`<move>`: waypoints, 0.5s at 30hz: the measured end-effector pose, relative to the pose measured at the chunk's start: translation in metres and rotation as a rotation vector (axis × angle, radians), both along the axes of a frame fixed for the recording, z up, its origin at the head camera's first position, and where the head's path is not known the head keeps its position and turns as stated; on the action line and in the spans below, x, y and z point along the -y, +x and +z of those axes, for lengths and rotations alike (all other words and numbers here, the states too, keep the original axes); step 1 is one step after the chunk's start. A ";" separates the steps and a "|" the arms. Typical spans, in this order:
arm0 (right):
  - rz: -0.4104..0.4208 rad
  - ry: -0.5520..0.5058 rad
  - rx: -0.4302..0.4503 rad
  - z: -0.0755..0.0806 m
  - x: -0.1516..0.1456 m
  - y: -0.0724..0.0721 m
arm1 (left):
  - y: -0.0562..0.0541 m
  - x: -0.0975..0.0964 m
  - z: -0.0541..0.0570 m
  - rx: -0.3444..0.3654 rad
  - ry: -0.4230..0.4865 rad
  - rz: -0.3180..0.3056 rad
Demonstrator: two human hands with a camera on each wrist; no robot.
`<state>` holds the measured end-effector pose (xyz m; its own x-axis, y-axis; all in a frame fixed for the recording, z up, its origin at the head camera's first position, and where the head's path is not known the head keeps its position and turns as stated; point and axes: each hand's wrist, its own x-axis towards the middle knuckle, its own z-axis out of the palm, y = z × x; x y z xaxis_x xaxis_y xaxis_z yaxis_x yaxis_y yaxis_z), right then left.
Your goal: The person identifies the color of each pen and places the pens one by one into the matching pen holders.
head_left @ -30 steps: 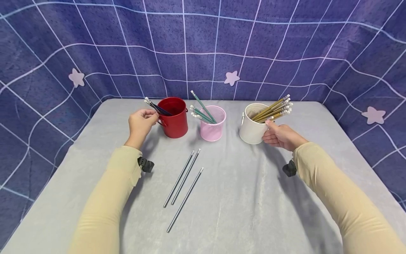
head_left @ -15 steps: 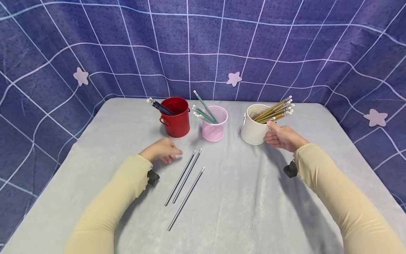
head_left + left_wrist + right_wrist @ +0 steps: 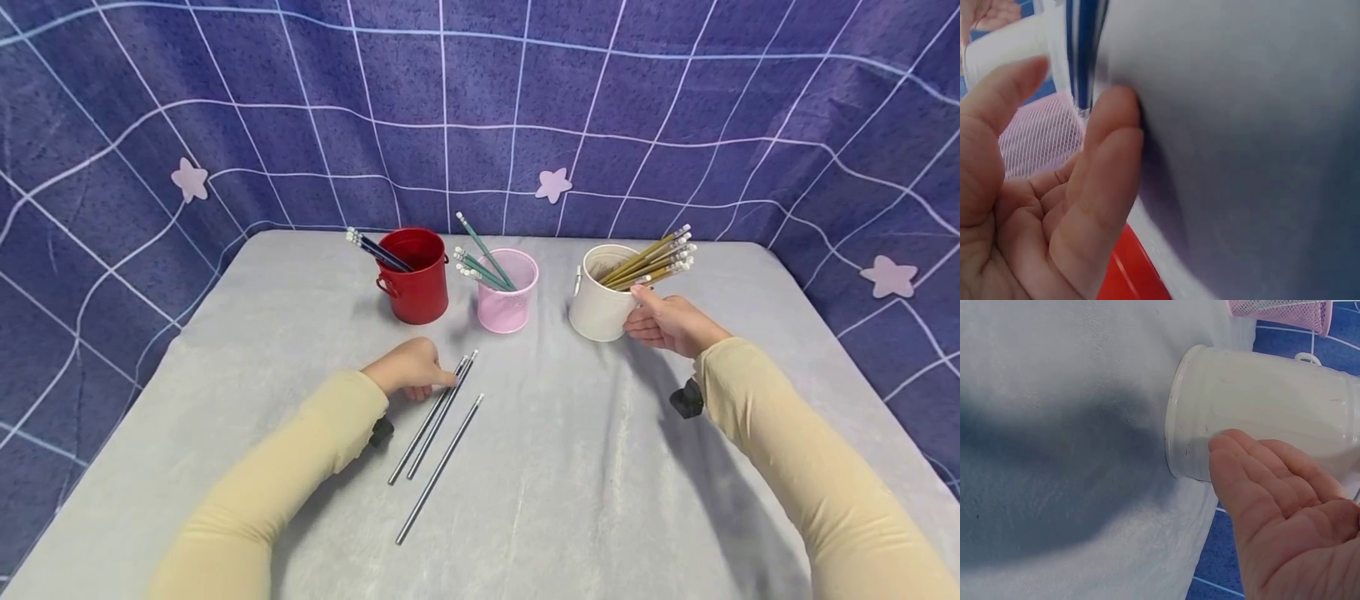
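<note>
Three grey pencils with white erasers lie on the table; two are side by side and the third pencil (image 3: 440, 468) lies apart to the right. My left hand (image 3: 408, 367) is over the eraser ends of the paired pencils (image 3: 429, 438). In the left wrist view its thumb and fingers (image 3: 1110, 156) are spread apart, with nothing gripped between them. My right hand (image 3: 667, 323) rests against the side of a white bucket (image 3: 596, 312), fingers nearly straight, thumb at the rim. Several gold pencils (image 3: 648, 260) lean inside that bucket.
A red bucket (image 3: 420, 293) holding several dark blue pencils (image 3: 375, 250) stands at the back left. Beside it is a pink mesh cup (image 3: 504, 310) with several green pencils (image 3: 491, 271). A blue gridded curtain (image 3: 480, 100) with star shapes hangs behind the table.
My left hand has left the dark blue pencils at the red bucket and moved down and right to the grey pencils. The right hand stays at the white bucket.
</note>
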<state>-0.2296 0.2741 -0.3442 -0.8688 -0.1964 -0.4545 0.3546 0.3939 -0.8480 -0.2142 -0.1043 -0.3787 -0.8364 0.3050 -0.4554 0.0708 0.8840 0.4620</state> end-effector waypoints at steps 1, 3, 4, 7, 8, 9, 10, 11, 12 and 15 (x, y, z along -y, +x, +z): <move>-0.002 0.001 -0.001 0.000 0.000 0.000 | 0.000 -0.001 0.000 -0.010 -0.012 -0.019; -0.006 -0.001 -0.003 0.000 0.001 0.000 | 0.000 -0.002 0.000 -0.023 -0.032 -0.052; -0.007 -0.003 -0.004 0.000 0.001 0.000 | 0.000 -0.002 0.000 -0.026 -0.036 -0.061; -0.006 -0.010 -0.003 0.000 0.002 0.000 | -0.001 0.000 0.001 -0.014 -0.031 -0.052; -0.006 -0.012 -0.002 0.000 0.003 0.000 | -0.001 0.000 0.001 -0.013 -0.035 -0.047; -0.007 -0.011 -0.001 0.000 0.003 0.000 | -0.002 0.000 0.001 -0.015 -0.041 -0.049; -0.008 -0.010 -0.001 0.000 0.003 0.000 | -0.001 0.000 0.001 -0.026 -0.050 -0.062; -0.010 -0.009 0.000 0.000 0.003 0.000 | -0.001 -0.001 0.002 -0.034 -0.066 -0.071; -0.010 -0.007 -0.001 0.000 0.002 0.000 | -0.001 -0.002 0.002 -0.046 -0.082 -0.082; -0.011 -0.011 -0.004 0.000 0.002 0.001 | 0.001 -0.006 0.002 -0.064 -0.106 -0.112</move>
